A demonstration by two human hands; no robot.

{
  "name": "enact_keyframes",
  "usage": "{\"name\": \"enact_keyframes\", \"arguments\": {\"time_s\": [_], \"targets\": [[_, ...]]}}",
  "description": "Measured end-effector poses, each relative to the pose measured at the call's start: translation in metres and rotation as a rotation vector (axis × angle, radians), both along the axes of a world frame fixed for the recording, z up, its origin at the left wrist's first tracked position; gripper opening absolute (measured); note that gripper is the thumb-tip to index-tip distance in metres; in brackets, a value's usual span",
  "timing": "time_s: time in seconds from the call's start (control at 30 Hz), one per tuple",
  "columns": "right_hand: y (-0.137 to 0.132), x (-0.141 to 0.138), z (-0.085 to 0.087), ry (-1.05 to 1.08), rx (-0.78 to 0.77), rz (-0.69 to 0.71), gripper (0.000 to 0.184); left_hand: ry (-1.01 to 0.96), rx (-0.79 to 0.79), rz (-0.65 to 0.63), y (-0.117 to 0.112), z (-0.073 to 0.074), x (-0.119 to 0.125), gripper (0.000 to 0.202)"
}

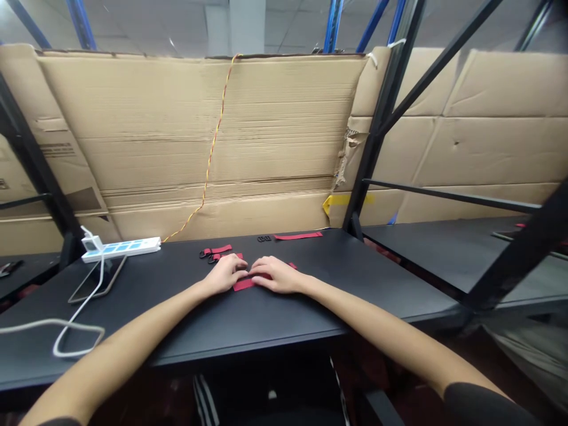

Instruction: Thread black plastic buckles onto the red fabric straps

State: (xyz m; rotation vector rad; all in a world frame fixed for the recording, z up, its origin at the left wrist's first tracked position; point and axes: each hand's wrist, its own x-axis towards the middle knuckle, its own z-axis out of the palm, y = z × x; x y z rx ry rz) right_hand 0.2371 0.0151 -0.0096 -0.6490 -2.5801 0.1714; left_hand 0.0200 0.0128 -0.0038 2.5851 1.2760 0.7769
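Note:
Both my hands rest together on a black table (pixel 355 278), fingers curled on a red fabric strap (pixel 243 284) that lies flat under them. My left hand (pixel 226 273) pinches the strap's left part; my right hand (pixel 277 274) presses on its right part. A small dark piece shows between the fingertips, too small to name. Just behind my left hand lie two finished red straps with black rings (pixel 216 251). Farther back sit a pair of black buckles (pixel 264 239) and a long red strap (pixel 298 236).
A white power strip (pixel 122 248) with a white cable (pixel 66 331) sits at the left, next to a phone lying flat (pixel 95 283). Cardboard sheets (pixel 266 136) wall off the back. Black rack posts (pixel 377 136) stand at the right, with another black shelf (pixel 457 254) beyond.

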Motion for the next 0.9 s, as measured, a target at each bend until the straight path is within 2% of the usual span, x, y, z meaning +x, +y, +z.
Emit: {"name": "enact_keyframes", "arguments": {"time_s": [0.2, 0.27, 0.37, 0.47, 0.57, 0.63, 0.73, 0.83, 0.9], "targets": [[-0.001, -0.005, -0.001, 0.073, -0.250, -0.066, 0.018, -0.081, -0.033, 0.028, 0.003, -0.001, -0.001, 0.020], [0.003, -0.004, -0.002, 0.113, -0.355, -0.054, 0.017, -0.184, -0.112, 0.042, 0.005, -0.001, -0.001, 0.019], [0.008, -0.001, -0.005, 0.175, -0.453, -0.032, 0.019, -0.439, -0.299, 0.056, 0.009, -0.002, 0.000, 0.018], [0.008, -0.001, -0.007, 0.181, -0.426, -0.055, 0.023, -0.680, -0.468, 0.067, 0.010, -0.002, 0.001, 0.017], [0.006, -0.003, -0.007, 0.148, -0.341, -0.053, 0.020, -0.800, -0.556, 0.060, 0.008, -0.002, 0.001, 0.021], [0.004, -0.005, -0.007, 0.136, -0.310, -0.051, 0.020, -0.836, -0.591, 0.051, 0.007, -0.001, 0.000, 0.025], [0.002, -0.006, -0.006, 0.155, -0.363, -0.061, 0.016, -0.858, -0.630, 0.049, 0.005, 0.000, 0.000, 0.029], [0.004, -0.005, -0.004, 0.265, -0.429, -0.078, 0.012, -0.865, -0.635, 0.056, 0.004, 0.002, 0.001, 0.031], [0.006, -0.003, -0.003, 0.377, -0.426, -0.140, 0.014, -0.866, -0.633, 0.075, 0.003, 0.003, 0.002, 0.032]]}}
